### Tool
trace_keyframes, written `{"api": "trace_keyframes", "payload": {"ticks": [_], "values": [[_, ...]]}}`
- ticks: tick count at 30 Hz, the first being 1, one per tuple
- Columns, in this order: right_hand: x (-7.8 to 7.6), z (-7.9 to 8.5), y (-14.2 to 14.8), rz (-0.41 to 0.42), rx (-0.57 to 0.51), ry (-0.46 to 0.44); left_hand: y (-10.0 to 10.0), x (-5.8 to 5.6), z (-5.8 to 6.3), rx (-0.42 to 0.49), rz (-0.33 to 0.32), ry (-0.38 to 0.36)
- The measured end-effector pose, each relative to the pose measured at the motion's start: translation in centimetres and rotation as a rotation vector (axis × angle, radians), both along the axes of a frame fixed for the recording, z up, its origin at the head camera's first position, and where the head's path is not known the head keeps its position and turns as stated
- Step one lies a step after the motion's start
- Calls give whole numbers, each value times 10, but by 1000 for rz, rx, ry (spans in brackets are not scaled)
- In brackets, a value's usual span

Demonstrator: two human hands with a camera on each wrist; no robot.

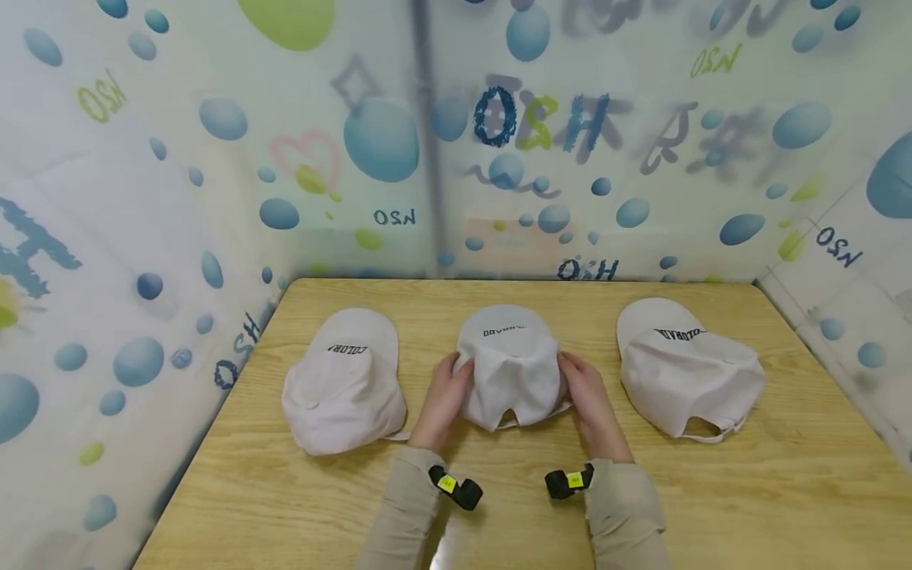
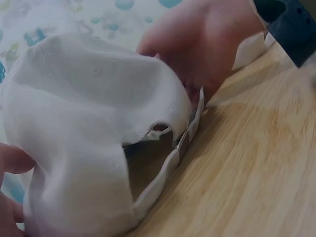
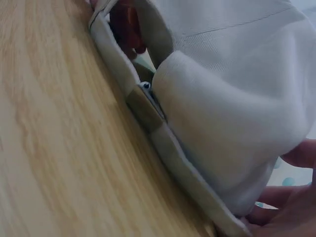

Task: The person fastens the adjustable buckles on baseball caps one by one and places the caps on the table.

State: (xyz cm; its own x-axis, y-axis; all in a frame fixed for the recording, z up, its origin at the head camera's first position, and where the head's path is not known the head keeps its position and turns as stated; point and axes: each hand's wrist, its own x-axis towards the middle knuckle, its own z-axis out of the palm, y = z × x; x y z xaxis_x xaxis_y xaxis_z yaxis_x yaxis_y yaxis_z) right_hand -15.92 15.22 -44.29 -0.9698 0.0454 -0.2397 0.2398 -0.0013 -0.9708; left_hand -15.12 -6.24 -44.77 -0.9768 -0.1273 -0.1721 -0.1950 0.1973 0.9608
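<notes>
A white baseball cap [image 1: 509, 364] with dark lettering lies in the middle, its back opening facing me and its brim pointing away. My left hand [image 1: 445, 396] grips its left side, thumb on the outer fabric. On the opposite side my right hand [image 1: 591, 400] holds the cap the same way, as the right wrist view also shows, with fingers [image 3: 276, 197] at the lower edge. The back strap [image 3: 145, 111] runs along the wood with a buckle on it. In the left wrist view, the crown [image 2: 89, 118] is dented inward and the left fingers [image 2: 12, 160] show at the edge.
A second white cap [image 1: 342, 396] lies to the left, and a third cap [image 1: 687, 376] to the right, brims pointing away. All sit on a wooden table [image 1: 520, 507]. Patterned fabric walls [image 1: 335, 245] rise behind and beside it.
</notes>
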Motion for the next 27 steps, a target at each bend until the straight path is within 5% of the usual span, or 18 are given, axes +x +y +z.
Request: {"api": "trace_keyframes", "payload": {"ticks": [7, 11, 18, 27], "values": [[0, 4, -1, 30, -9, 9, -5, 2, 7, -293, -50, 113], [-2, 4, 0, 37, -8, 11, -5, 2, 8, -382, -51, 143], [-5, 3, 10, 46, -60, 0, 0, -1, 4, -389, -69, 128], [-9, 4, 13, 98, -3, -39, 3, -2, 5, -416, -102, 139]]}}
